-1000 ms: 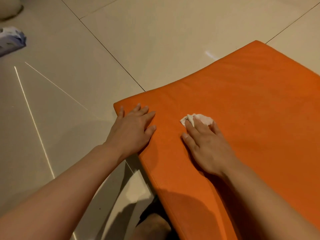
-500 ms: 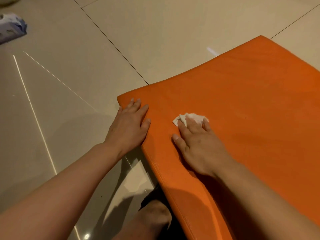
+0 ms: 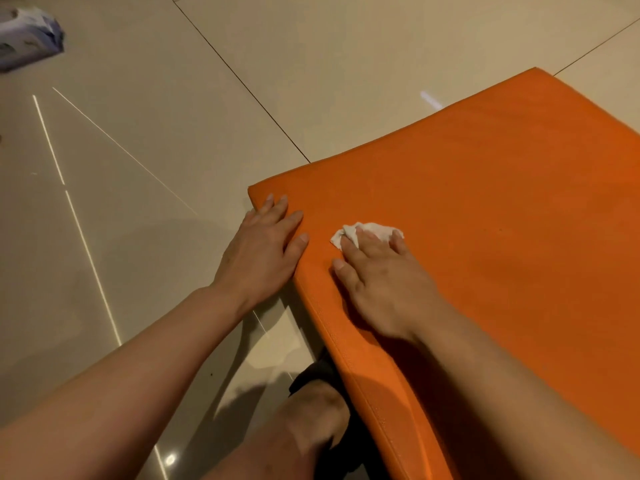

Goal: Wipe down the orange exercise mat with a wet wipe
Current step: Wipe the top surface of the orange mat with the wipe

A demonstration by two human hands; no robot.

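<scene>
The orange exercise mat (image 3: 485,220) lies flat on the pale tiled floor, thick and stitched along its near edge. A crumpled white wet wipe (image 3: 372,230) sits on it near its left corner.

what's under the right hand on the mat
A crumpled white wet wipe sticks out past the fingertips of the right hand, lying on the orange mat. How far the wipe reaches beneath the palm is hidden.

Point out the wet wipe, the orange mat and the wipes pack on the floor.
wet wipe (image 3: 372,229): head view, on the crumpled white part beyond the fingers.
orange mat (image 3: 502,209): head view, on its bare top surface.
wipes pack (image 3: 29,39): head view, on its purple-and-white wrapper, far left.
</scene>
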